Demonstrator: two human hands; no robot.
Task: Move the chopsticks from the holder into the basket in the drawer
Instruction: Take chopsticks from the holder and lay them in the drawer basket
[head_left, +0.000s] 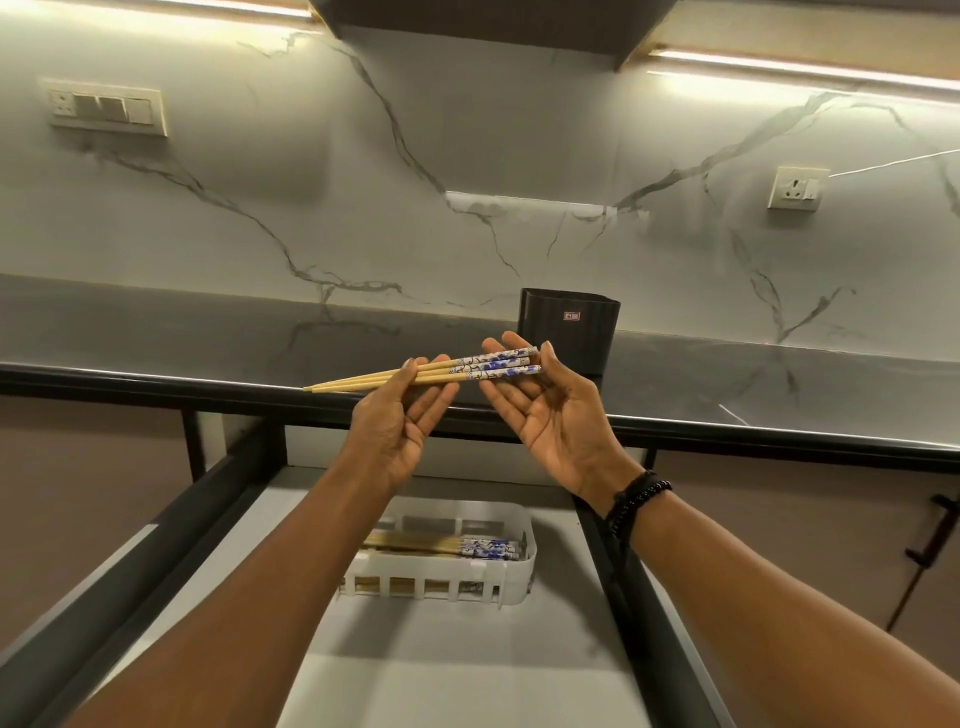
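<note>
Nearest, in the open grey drawer (457, 675), a white slotted plastic basket (511, 584) holds bamboo chopsticks with blue-and-white patterned ends (467, 546), lying left to right. Above it, both hands hold a bundle of matching chopsticks (431, 370) almost level, tapered tips pointing left, patterned ends right. The left hand (400, 421) pinches the bare shafts; the right hand (545, 410), fingers loosely spread, cradles the patterned ends. Behind stands a black ribbed holder (571, 332) on the grey countertop (208, 338).

One label only: a small red-bordered rectangular sticker (571, 316) on the front of the black holder (569, 332), centre-right of frame. Characters on it too small and blurred to read. No other text, brand or number legible.
</note>
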